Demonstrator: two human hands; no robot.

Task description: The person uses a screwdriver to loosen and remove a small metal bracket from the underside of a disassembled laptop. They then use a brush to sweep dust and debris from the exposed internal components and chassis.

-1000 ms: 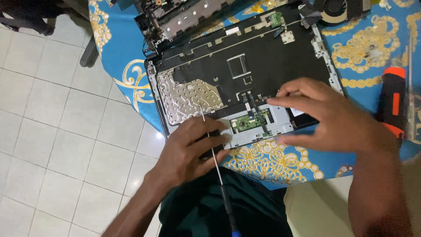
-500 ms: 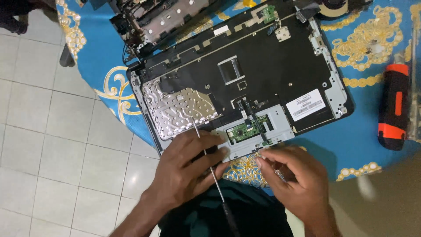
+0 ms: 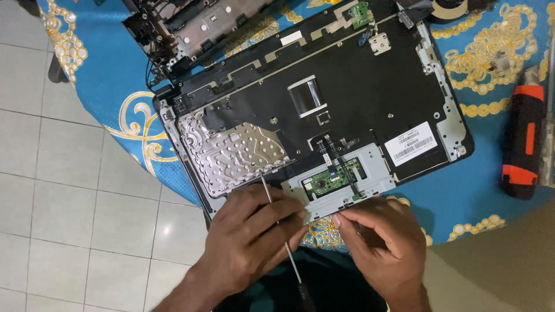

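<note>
An opened black laptop palmrest shell [image 3: 347, 98] lies upside down on a blue and gold tablecloth [image 3: 497, 52]. Its near edge carries a grey touchpad bracket [image 3: 370, 167] with a small green circuit board [image 3: 326, 182]. My left hand [image 3: 248, 237] rests on the shell's near edge, with a thin screwdriver [image 3: 277, 222] held between its fingers, tip toward a silver foil-covered plate [image 3: 231, 150]. My right hand [image 3: 381, 242] pinches at the front edge of the touchpad bracket; whether something small is between the fingertips cannot be seen.
A second dismantled laptop part [image 3: 196, 29] lies at the far left of the table. A black and orange electric screwdriver [image 3: 523, 141] lies at the right. A small green board [image 3: 361, 10] sits at the shell's far edge. White floor tiles [image 3: 63, 202] show at left.
My right hand has drawn back from over the shell's right side to the near edge of the touchpad bracket. The left hand keeps the screwdriver in about the same place.
</note>
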